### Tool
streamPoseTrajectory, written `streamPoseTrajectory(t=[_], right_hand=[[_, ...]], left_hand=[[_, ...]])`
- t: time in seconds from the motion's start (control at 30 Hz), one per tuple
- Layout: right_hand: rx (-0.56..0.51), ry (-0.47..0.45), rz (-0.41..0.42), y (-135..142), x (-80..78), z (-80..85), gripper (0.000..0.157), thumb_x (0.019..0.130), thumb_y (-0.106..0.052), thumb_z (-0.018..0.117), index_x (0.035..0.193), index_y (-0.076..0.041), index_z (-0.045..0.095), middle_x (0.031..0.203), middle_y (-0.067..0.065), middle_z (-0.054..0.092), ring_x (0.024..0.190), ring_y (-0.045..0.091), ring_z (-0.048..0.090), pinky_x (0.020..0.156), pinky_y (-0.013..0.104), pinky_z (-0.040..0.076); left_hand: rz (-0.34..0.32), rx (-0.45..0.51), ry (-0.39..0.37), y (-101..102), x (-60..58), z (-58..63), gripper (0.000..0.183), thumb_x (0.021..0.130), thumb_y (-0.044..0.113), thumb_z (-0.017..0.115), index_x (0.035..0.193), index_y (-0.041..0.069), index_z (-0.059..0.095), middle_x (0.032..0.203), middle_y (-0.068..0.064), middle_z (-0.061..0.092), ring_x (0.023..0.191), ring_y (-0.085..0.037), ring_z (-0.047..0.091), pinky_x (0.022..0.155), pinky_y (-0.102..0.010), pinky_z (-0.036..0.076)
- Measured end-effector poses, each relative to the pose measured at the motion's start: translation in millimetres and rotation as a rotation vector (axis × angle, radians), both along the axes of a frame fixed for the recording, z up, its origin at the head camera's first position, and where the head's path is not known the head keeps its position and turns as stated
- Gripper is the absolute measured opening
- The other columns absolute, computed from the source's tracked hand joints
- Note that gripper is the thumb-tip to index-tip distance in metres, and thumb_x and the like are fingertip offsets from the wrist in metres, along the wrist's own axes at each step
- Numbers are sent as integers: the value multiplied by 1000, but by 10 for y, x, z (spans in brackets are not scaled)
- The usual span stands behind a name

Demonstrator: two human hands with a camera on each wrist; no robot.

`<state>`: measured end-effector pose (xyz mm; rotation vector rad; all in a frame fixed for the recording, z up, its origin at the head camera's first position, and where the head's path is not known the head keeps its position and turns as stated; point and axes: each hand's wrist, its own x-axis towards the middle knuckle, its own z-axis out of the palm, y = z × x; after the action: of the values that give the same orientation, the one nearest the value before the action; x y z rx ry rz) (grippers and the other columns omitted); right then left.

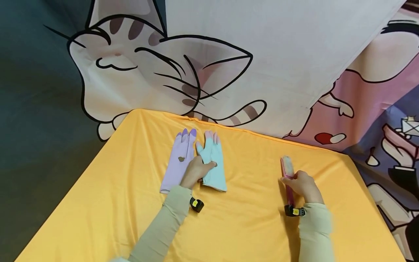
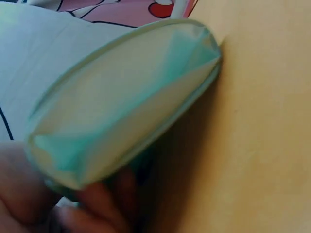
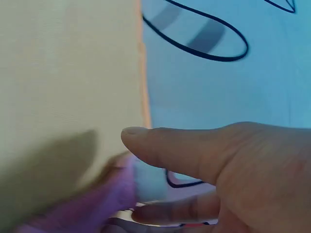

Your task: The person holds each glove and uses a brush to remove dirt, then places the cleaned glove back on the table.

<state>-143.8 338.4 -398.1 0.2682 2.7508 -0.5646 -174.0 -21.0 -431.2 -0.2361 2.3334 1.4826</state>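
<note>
My left hand (image 1: 196, 170) grips the side of a light-blue glove (image 1: 216, 180) with pink fingertips. In the left wrist view, the cuff (image 2: 112, 104) of this glove gapes wide above the fingers, showing its pale lining. To its left a lilac glove (image 1: 173, 173) with darker purple fingertips lies flat, a brown spot on its back. My right hand (image 1: 304, 186) holds a pink-handled brush (image 1: 288, 166) with whitish bristles, thumb on one side and fingers on the other. In the right wrist view the brush handle (image 3: 92, 206) appears purple and partly blurred.
A yellow cloth (image 1: 248, 218) covers the table, with its far edge against a wall hanging (image 1: 281, 65) printed with a cartoon cat. More printed fabric (image 1: 360, 109) hangs on the right. Small black cameras sit at both wrists.
</note>
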Motion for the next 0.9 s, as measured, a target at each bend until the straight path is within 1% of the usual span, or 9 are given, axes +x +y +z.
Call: streamPoseTrajectory(t=[0.13, 0.2, 0.27, 0.4, 0.63, 0.7, 0.8, 0.87, 0.9], right_hand=[[-5, 25, -42, -53, 5, -64, 60, 82, -39, 64, 107, 12, 45, 89, 22, 55, 71, 27, 53, 60, 35, 46], [-3, 35, -53, -63, 12, -79, 58, 82, -36, 65, 107, 12, 44, 90, 23, 54, 72, 28, 53, 61, 36, 46], [5, 33, -63, -68, 19, -87, 57, 82, -34, 65, 107, 12, 43, 90, 24, 54, 73, 29, 52, 62, 38, 45], [12, 15, -89, -81, 23, -94, 55, 83, -31, 63, 112, 12, 42, 93, 26, 53, 75, 31, 50, 62, 39, 44], [17, -3, -111, -97, 16, -100, 55, 85, -29, 61, 115, 12, 40, 96, 27, 52, 75, 31, 50, 59, 36, 43], [10, -4, -114, -98, 12, -95, 55, 85, -29, 61, 115, 13, 40, 96, 27, 52, 75, 31, 50, 59, 36, 43], [0, -6, -115, -102, 10, -88, 55, 85, -28, 61, 115, 13, 40, 95, 27, 52, 74, 31, 50, 60, 35, 43], [-5, -9, -114, -101, 4, -87, 55, 85, -28, 61, 115, 13, 39, 95, 26, 51, 74, 30, 50, 60, 35, 44], [-4, -10, -112, -99, 1, -89, 55, 85, -27, 61, 115, 13, 39, 94, 26, 51, 74, 30, 50, 60, 34, 44]], left_hand=[[4, 52, -6, 25, -14, -45, 31, 87, 38, 59, 95, 8, 54, 75, -7, 50, 54, -15, 46, 49, -29, 43], [2, 68, -3, 32, -25, -53, 27, 88, 36, 59, 95, 10, 55, 68, -6, 47, 48, -15, 42, 46, -29, 42], [2, 55, 19, 40, -30, -58, 25, 87, 35, 60, 82, 11, 54, 59, -2, 40, 45, -13, 36, 44, -27, 37], [17, 43, 96, 68, -12, -60, 41, 86, 32, 63, 61, 15, 35, 50, 2, 24, 42, -11, 24, 41, -23, 27], [68, 102, 174, 113, 3, -45, 51, 84, 32, 64, 59, 15, 23, 55, 3, 13, 46, -12, 16, 44, -24, 22], [90, 138, 163, 119, -4, -34, 48, 84, 30, 63, 60, 14, 25, 54, 3, 17, 45, -12, 22, 44, -24, 26], [114, 236, 117, 125, -23, -25, 31, 85, 26, 62, 65, 11, 43, 59, 0, 42, 53, -13, 47, 50, -25, 41], [113, 320, 63, 131, -33, -27, 17, 87, 22, 60, 85, 6, 56, 80, -5, 59, 74, -17, 60, 63, -29, 50], [112, 361, 34, 135, -37, -29, 23, 87, 21, 60, 100, 3, 57, 96, -8, 61, 86, -20, 61, 71, -31, 51]])
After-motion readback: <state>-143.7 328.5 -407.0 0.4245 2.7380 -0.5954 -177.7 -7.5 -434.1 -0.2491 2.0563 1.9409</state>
